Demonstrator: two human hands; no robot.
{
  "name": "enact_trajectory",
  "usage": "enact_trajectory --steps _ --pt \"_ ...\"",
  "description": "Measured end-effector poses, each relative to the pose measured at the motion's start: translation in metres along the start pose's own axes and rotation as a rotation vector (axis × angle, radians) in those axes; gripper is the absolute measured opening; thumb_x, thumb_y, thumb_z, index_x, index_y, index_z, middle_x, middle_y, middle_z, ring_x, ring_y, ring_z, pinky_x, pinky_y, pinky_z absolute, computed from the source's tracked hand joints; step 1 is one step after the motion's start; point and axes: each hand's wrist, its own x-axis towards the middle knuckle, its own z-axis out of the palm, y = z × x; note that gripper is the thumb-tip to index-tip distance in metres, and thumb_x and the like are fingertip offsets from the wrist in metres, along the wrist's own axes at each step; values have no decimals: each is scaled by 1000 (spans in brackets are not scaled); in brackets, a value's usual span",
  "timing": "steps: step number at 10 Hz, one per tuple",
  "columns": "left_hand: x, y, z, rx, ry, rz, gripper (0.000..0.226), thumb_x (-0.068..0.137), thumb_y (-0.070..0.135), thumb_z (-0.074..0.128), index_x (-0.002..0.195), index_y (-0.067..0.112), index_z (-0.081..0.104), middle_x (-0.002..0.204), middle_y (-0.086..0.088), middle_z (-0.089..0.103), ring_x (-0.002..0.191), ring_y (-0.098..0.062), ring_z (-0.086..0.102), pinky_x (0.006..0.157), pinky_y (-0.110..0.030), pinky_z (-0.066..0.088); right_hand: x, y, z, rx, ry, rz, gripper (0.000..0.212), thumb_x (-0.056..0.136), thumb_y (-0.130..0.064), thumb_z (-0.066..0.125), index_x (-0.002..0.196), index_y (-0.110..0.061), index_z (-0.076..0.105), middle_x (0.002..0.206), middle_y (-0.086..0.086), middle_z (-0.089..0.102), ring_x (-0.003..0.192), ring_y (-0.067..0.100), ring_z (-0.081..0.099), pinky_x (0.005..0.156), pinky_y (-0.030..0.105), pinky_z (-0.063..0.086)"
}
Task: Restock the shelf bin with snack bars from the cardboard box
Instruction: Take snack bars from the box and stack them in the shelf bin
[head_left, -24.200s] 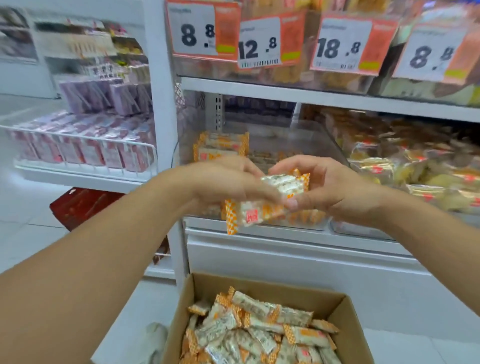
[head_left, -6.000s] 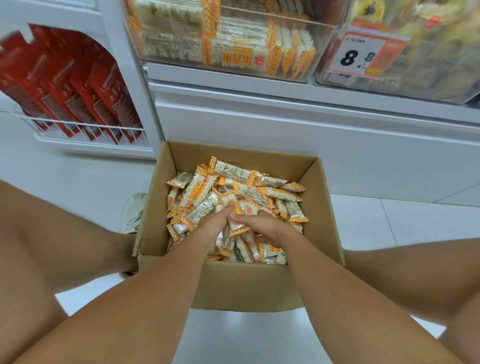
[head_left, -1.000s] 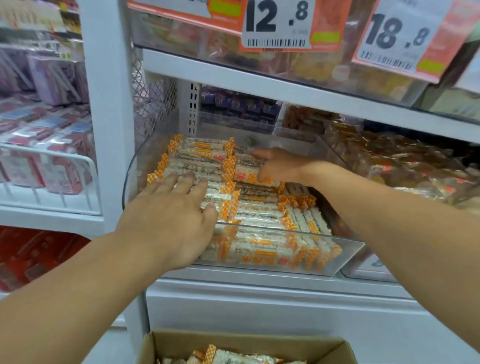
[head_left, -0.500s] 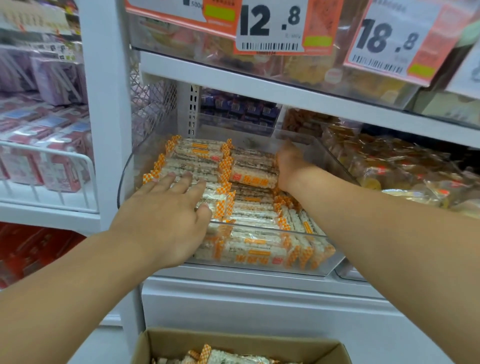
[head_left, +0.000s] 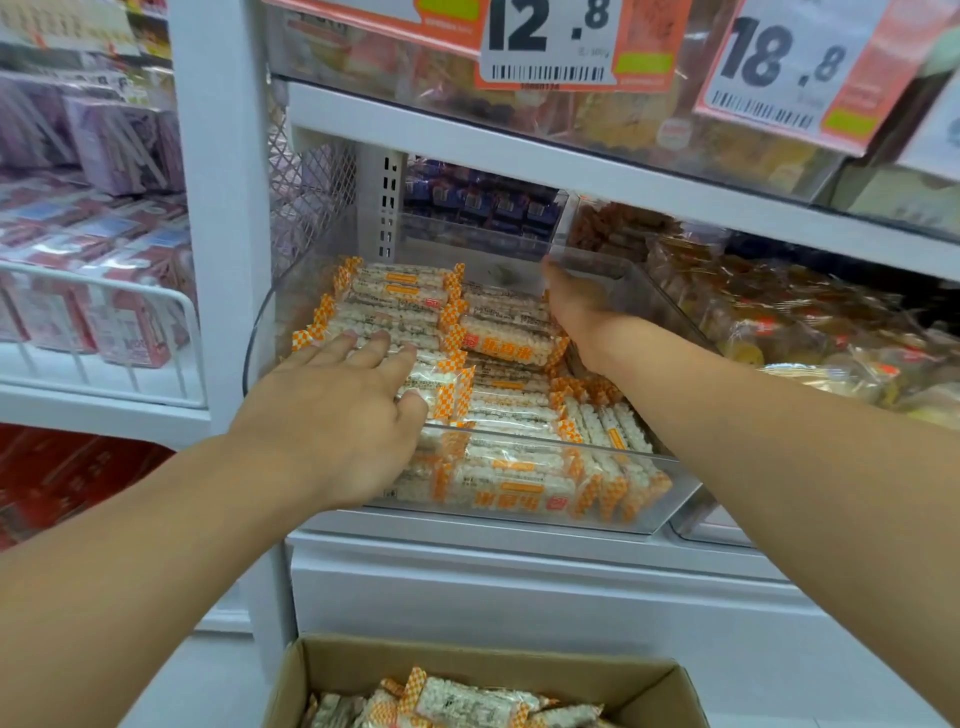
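The clear plastic shelf bin holds several rows of white snack bars with orange-checked ends. My left hand lies flat, fingers spread, on the bars at the bin's front left. My right hand reaches deep along the bin's right wall, fingers pointing to the back; I cannot see whether it holds anything. The cardboard box stands on the floor below, with more snack bars inside.
A white upright post stands left of the bin. A neighbouring clear bin of yellow-wrapped snacks sits to the right. The shelf above carries price tags. Pink and purple boxes fill a wire rack at left.
My right hand has slid from on top of the bars to the bin's back right corner. My left hand has stayed flat on the front bars.
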Motion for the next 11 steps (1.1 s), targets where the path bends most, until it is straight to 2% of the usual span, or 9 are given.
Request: enact_trajectory --steps 1,2,3,4,5,6,8,10,11 --pt "6 -2 5 -5 39 23 60 103 45 14 161 30 6 169 4 1 155 -19 2 126 -37 4 -16 8 -10 -326 -149 -312 92 82 -74 60 155 -26 33 153 -6 38 138 18 39 105 33 37" --pt "5 -1 4 -2 30 15 60 103 45 14 161 30 5 169 3 0 155 -18 1 126 -37 3 -18 18 -13 -910 -375 -543 100 91 -61 60 160 -34 -8 167 -9 -14 154 20 -13 125 45 3" --pt "4 -1 4 7 47 11 60 104 45 14 161 30 5 169 3 0 155 -18 1 125 -37 3 -6 15 -15 -1050 -411 -593 82 102 -49 48 159 -36 -10 167 -8 -12 154 19 -10 125 48 5" --pt "3 0 4 10 21 7 60 104 45 14 161 29 4 169 2 -1 155 -18 1 125 -36 2 -1 4 -24 -1081 -530 -547 87 102 -34 53 157 -40 -14 167 -9 -15 154 17 -11 125 45 6" --pt "4 0 3 18 14 3 60 104 45 13 161 29 4 169 2 -2 155 -19 1 125 -36 2 -8 3 -17 -1072 -518 -514 87 97 -67 41 155 -41 -18 166 -8 -19 154 21 -12 125 50 6" --pt "4 1 2 23 12 -2 60 104 46 13 161 29 4 169 2 -1 155 -19 1 126 -37 2 -11 8 5 -1043 -374 -574 85 92 -79 16 158 -34 -13 168 -2 -14 155 25 -6 125 49 2" --pt "3 1 2 16 20 1 61 103 46 14 161 30 5 169 3 0 155 -19 2 126 -37 3 -5 16 10 -986 -336 -615 84 93 -78 16 160 -32 -8 168 -2 -10 155 22 -4 125 49 -1" --pt "2 1 1 14 20 6 60 104 45 14 161 29 5 169 2 0 155 -19 2 126 -36 2 -3 14 0 -704 -195 -494 82 92 -80 10 161 -34 2 168 -7 -9 155 21 -9 123 55 -1" --pt "3 1 2 7 23 2 60 104 45 14 161 30 5 169 3 1 155 -19 2 126 -36 3 1 15 14 -477 -173 -423 85 94 -75 4 161 -24 17 168 1 12 155 28 7 125 47 7"
